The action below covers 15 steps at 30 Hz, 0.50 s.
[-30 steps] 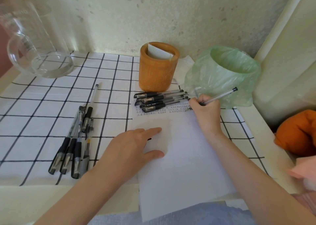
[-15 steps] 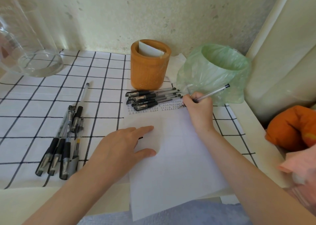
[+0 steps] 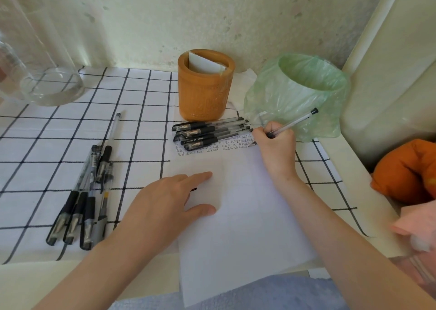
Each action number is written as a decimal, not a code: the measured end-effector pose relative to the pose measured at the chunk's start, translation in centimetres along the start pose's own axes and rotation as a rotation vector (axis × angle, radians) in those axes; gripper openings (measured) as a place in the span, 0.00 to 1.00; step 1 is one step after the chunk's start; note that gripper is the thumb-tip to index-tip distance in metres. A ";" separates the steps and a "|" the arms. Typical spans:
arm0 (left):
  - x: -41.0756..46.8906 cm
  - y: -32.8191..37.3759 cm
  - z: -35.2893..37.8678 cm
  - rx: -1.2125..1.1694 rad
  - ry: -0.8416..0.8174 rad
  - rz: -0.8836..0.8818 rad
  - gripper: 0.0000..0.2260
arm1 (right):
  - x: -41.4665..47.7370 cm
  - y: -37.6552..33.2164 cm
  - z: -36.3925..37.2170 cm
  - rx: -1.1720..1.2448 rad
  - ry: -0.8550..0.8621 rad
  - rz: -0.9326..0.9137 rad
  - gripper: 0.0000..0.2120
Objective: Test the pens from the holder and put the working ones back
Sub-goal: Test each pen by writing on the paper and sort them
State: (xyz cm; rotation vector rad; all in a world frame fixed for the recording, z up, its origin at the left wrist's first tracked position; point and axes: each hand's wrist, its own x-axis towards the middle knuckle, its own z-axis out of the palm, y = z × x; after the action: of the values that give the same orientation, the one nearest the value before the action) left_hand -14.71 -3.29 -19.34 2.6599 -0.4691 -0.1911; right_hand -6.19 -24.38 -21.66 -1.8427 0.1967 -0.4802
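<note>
**Scribbled marks and faint print, nothing readable**

Three short rows of small handwritten marks (image 3: pixel 212 147) are running across the top of the white sheet (image 3: pixel 236 215), too small to make out as letters or numbers. The right hand (image 3: pixel 276 144) is holding a clear pen (image 3: pixel 292 122) at the right end of these rows. White print is showing on one of the capped pens (image 3: pixel 205 134) lying above them, too blurred to read. Raised lettering on the wooden holder (image 3: pixel 203 97) is showing too faintly to read.

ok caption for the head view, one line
Testing a pen: right hand writes on the paper, left hand presses it flat
</note>
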 end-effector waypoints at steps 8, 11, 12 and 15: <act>0.1 0.1 0.0 -0.009 -0.003 -0.011 0.26 | 0.2 0.2 0.0 0.008 0.069 0.010 0.14; 0.1 0.0 0.0 -0.013 -0.004 -0.006 0.26 | 0.1 0.1 0.0 -0.008 0.072 0.006 0.14; 0.1 0.0 0.0 -0.019 -0.003 -0.005 0.26 | 0.1 0.1 0.0 -0.012 0.070 0.004 0.14; 0.1 0.0 0.1 -0.025 -0.004 -0.001 0.26 | 0.1 0.0 0.0 -0.021 0.067 0.004 0.15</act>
State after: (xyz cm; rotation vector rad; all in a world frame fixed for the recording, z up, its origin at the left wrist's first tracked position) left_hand -14.66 -3.35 -19.40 2.6358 -0.4632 -0.2015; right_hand -6.07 -24.39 -21.70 -1.8477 0.2515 -0.5400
